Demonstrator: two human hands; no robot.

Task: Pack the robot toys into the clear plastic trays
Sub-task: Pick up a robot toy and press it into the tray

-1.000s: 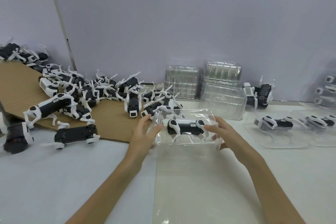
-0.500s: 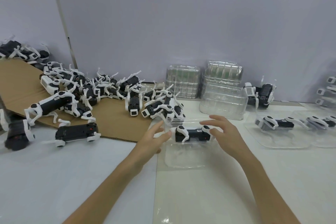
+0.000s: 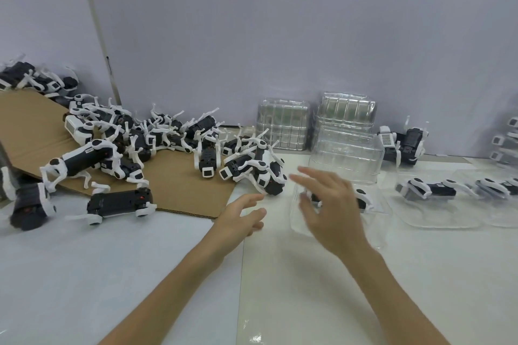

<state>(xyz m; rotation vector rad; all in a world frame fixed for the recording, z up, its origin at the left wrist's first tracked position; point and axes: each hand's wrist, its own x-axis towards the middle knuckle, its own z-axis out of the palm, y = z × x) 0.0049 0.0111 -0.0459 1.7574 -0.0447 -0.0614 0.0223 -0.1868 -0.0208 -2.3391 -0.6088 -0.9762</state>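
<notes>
A clear plastic tray point(image 3: 375, 221) lies on the table, and a black-and-white robot toy point(image 3: 361, 199) in it is mostly hidden behind my right hand. My right hand point(image 3: 328, 204) hovers above that tray, blurred, fingers spread and holding nothing. Left of the tray my left hand point(image 3: 241, 218) hangs just above the table with relaxed fingers, empty. A pile of loose robot toys point(image 3: 157, 145) lies on brown cardboard point(image 3: 179, 185) to the left. Two more packed trays point(image 3: 437, 216) lie at the right.
Stacks of empty clear trays point(image 3: 344, 126) stand against the grey back wall. One loose robot toy point(image 3: 403, 145) sits beside them, and more toys show at the right edge point(image 3: 507, 140) and far left point(image 3: 28, 199). A clear plastic sheet point(image 3: 280, 302) lies in front of me.
The tray with the toy was set down on the table farther right. Both hands let go of it and lifted away, the right hand moving fast.
</notes>
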